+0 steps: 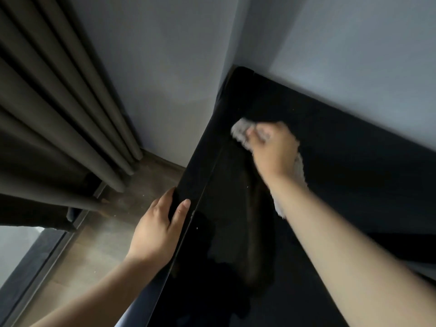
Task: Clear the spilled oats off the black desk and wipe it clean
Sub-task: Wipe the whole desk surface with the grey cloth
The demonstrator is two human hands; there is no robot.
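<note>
The glossy black desk (pixel 330 175) runs from the lower middle up to the wall corner. My right hand (pixel 273 149) presses a pale fluffy cloth (pixel 241 131) onto the desk near its far left corner, and its fingers grip the cloth, which trails back under my wrist. The hand is blurred. My left hand (pixel 160 227) lies along the desk's left edge with straight fingers, thumb on the side face. A few tiny pale oat specks (pixel 197 228) dot the desk top near that edge.
A grey wall (pixel 342 55) stands behind and left of the desk. Dark pleated curtains (pixel 59 114) hang at the left over a window frame. Wooden floor (pixel 94 251) with scattered pale crumbs lies left of the desk.
</note>
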